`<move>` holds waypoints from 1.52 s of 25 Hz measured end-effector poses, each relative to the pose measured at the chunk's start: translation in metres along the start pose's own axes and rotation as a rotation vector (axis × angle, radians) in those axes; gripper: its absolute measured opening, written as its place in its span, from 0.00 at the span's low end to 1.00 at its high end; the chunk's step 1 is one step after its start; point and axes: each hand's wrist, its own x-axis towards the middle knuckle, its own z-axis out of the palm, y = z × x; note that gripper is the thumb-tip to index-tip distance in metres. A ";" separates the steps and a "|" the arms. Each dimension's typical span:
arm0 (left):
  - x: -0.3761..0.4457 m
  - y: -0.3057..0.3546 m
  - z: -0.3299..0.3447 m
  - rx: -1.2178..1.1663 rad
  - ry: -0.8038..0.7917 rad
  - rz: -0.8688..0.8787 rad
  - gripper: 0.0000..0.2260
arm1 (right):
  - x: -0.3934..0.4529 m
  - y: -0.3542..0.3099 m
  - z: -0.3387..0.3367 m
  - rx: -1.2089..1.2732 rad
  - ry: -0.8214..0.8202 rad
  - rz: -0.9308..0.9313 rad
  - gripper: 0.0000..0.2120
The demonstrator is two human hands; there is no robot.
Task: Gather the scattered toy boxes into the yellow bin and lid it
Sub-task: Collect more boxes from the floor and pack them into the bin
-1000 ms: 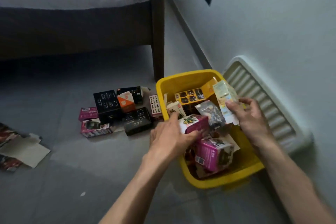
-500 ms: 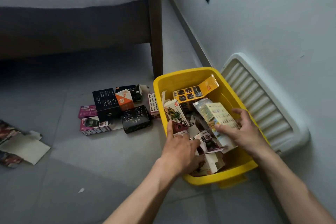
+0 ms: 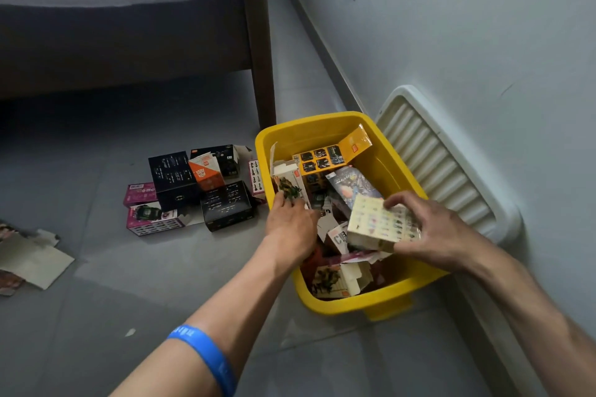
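Observation:
The yellow bin (image 3: 325, 126) stands on the floor by the wall, holding several toy boxes. My right hand (image 3: 432, 229) grips a pale cream box (image 3: 374, 222) over the bin's middle. My left hand (image 3: 290, 222) is over the bin's left rim, its fingers on a white box with a green figure (image 3: 288, 182) that leans inside; whether it grips the box I cannot tell. Several boxes lie on the floor left of the bin: a black box (image 3: 172, 176), an orange and white one (image 3: 206, 171), another black one (image 3: 227, 205) and pink ones (image 3: 150, 219). The white ribbed lid (image 3: 442, 158) leans against the wall.
A bed leg (image 3: 263, 58) stands just behind the bin, with the bed frame above the floor boxes. Torn cardboard pieces (image 3: 29, 258) lie at the far left. The wall runs close along the right side.
My right hand has brought the cream box lower and nearer, over the bin's middle. My left hand has slid left from the pile to the leaning green-figure box.

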 end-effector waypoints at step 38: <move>-0.001 -0.077 -0.027 -0.480 0.162 0.189 0.18 | 0.056 -0.122 0.063 -0.120 0.590 -0.239 0.08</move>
